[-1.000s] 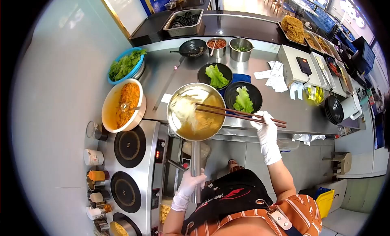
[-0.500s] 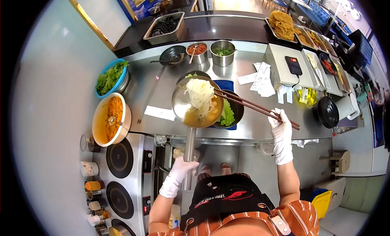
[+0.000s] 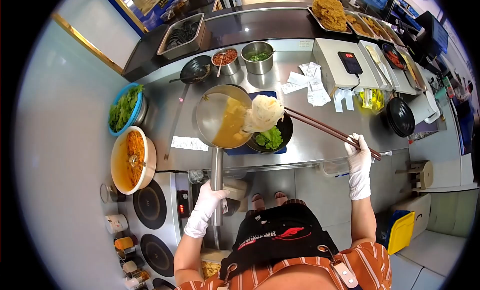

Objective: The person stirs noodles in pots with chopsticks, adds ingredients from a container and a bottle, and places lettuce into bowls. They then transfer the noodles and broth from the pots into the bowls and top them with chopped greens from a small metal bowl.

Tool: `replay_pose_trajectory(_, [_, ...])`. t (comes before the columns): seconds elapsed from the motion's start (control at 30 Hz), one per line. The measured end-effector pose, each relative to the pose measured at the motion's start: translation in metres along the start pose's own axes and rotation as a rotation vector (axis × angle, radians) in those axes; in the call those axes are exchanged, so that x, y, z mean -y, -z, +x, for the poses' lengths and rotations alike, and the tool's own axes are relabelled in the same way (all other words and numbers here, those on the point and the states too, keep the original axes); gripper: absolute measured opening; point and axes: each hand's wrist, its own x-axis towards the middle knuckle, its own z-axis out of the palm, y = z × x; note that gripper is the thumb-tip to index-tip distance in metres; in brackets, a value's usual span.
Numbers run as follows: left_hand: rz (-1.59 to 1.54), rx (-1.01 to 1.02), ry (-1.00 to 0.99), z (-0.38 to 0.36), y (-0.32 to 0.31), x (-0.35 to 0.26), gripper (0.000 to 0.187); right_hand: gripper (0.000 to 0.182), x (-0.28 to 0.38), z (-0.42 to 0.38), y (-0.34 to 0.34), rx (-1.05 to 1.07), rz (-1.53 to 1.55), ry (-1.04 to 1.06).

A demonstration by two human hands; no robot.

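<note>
My gloved left hand (image 3: 210, 202) is wrapped round the handle of a steel saucepan (image 3: 207, 117), held over the counter with yellowish broth inside. In my gloved right hand (image 3: 358, 157) is a pair of long brown chopsticks (image 3: 325, 130). Their tips grip a clump of pale noodles (image 3: 266, 111), which hangs at the pan's right rim and over a black bowl (image 3: 286, 137). Green lettuce (image 3: 270, 138) lies in that bowl, on a blue cloth (image 3: 263, 95). Another dark bowl behind the pan is mostly hidden.
Steel pots of chopped red food (image 3: 226, 57) and chopped greens (image 3: 258, 56) stand at the back. Receipts (image 3: 312, 82) lie to the right, near stacked black bowls (image 3: 400, 117). A tub of shredded carrot (image 3: 150, 162) and a blue basket of greens (image 3: 136, 110) are left, above hot plates (image 3: 150, 204).
The noodles have moved right, from above the pan to its right rim and over the lettuce bowl. My right hand has shifted right with the chopsticks; the pan sits slightly further left in view.
</note>
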Motion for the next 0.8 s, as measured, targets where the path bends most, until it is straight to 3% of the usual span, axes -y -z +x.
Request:
replay_pose_trajectory(0.2, [0.018,-0.008,-0.012,0.006,0.001,-0.001,0.022,0.022,-0.009,-0.006,0.016,-0.035,-0.108,0.063])
replay_pose_trajectory(0.43, [0.104,-0.034,-0.051,0.015,-0.002,-0.001,0.026,0.021,-0.011,-0.021,-0.013,-0.031,-0.284,0.192])
replay_pose_trajectory(0.53, [0.11,-0.038,-0.052,0.015,-0.007,-0.007,0.026,0.023,-0.01,-0.036,-0.039,0.071,-0.535,0.322])
replay_pose_trajectory(0.63, [0.111,-0.043,-0.055,0.016,-0.012,-0.01,0.027,0.015,-0.008,-0.048,-0.065,0.349,-0.65,0.418])
replay_pose_trajectory(0.7, [0.126,-0.044,-0.056,0.018,-0.015,-0.012,0.027,0.009,0.003,-0.055,-0.091,0.497,-0.889,0.532])
replay_pose_trajectory(0.8, [0.15,-0.069,-0.046,0.02,-0.019,-0.016,0.028,0.006,0.012,-0.06,-0.116,0.582,-0.91,0.544])
